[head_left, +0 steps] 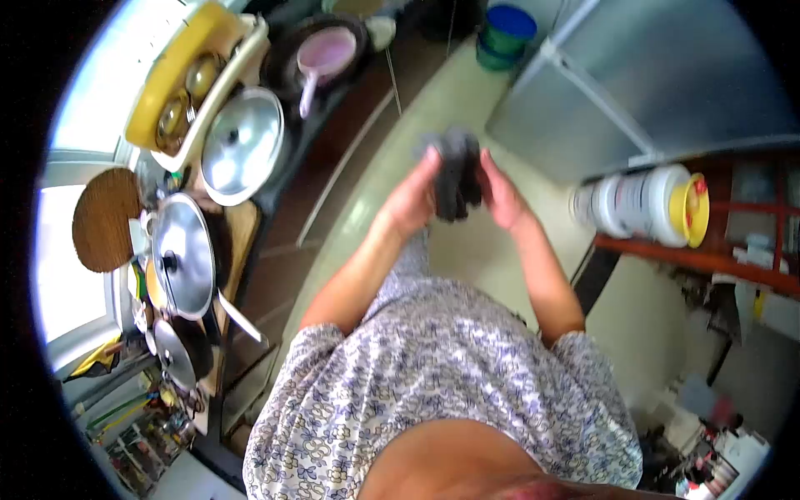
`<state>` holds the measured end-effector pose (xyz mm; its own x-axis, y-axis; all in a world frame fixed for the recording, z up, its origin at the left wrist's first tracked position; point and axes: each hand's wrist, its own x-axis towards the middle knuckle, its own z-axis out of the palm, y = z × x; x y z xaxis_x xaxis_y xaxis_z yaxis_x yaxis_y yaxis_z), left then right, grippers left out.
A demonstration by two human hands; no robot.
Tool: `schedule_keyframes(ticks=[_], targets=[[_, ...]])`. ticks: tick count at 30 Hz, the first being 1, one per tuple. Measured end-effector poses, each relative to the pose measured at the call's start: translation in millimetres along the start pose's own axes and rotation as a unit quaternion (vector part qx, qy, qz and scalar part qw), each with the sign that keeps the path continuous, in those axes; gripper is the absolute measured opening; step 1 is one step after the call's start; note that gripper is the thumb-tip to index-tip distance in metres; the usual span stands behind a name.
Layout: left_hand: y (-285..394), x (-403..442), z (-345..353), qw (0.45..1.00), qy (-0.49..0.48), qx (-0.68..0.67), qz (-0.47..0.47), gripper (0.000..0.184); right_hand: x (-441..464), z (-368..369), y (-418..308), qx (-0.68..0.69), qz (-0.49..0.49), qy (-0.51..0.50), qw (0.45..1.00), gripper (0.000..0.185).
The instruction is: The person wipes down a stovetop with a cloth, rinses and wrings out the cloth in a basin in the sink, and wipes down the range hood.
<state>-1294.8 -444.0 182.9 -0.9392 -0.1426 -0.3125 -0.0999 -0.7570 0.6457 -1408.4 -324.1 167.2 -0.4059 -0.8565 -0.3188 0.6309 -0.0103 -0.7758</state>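
Observation:
In front of my body I hold a soft, dark grey bundle that looks like folded cloth [454,175] between my two hands. My left hand [410,196] grips its left side, the thumb pointing up along it. My right hand [502,196] closes on the right side from the other edge. Motion smears the upper part of the bundle, and its exact kind cannot be made out. Most of the fingers are hidden behind it.
Along the left counter are lidded pans [183,250], a large lidded pot [242,146], a yellow dish rack [179,79] and a pink pan [327,52]. Stacked white buckets [629,204] stand right, near a refrigerator-like grey panel [633,75]. A green tub [500,42] sits on the floor [400,108].

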Motion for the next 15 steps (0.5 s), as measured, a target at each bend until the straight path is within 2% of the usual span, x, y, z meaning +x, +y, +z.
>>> schedule_keyframes(ticks=[1, 2, 3, 4, 7, 10, 13, 14, 15], targets=[[12.1, 13.4, 1.6, 0.999, 0.001, 0.03, -0.038, 0.062, 17.3, -4.2, -13.7, 0.049, 0.026, -0.008, 0.998, 0.064], [16.7, 37.4, -13.8, 0.994, -0.07, 0.045, -0.065, 0.062, 40.1, -17.6, -21.5, 0.101, 0.049, -0.008, 0.994, 0.064], [30.6, 59.2, -15.0, 0.989, -0.082, 0.061, -0.103, 0.059, 64.1, -31.1, -29.4, 0.154, 0.077, -0.006, 0.985, 0.064], [41.2, 78.2, -7.4, 0.992, -0.07, 0.062, -0.085, 0.051, 82.2, -37.5, -41.5, 0.161, 0.038, -0.004, 0.986, 0.064], [76.2, 147.4, -14.2, 0.969, -0.165, 0.126, -0.134, 0.043, 121.4, -54.1, -90.7, 0.186, -0.012, 0.024, 0.982, 0.062], [113.3, 204.6, -3.5, 0.967, -0.199, 0.141, -0.08, 0.043, 170.4, -74.2, -138.8, 0.229, -0.052, 0.043, 0.971, 0.057], [143.9, 265.3, -13.0, 0.962, -0.167, 0.211, -0.047, 0.046, 228.6, -105.1, -174.4, 0.241, -0.086, 0.079, 0.964, 0.045], [150.9, 288.2, -22.1, 0.939, -0.127, 0.32, 0.003, 0.053, 253.7, -114.7, -188.4, 0.235, -0.092, 0.097, 0.963, 0.041], [161.2, 306.0, -31.1, 0.916, -0.092, 0.391, -0.003, 0.06, 276.7, -123.4, -199.4, 0.229, -0.097, 0.118, 0.961, 0.038]])
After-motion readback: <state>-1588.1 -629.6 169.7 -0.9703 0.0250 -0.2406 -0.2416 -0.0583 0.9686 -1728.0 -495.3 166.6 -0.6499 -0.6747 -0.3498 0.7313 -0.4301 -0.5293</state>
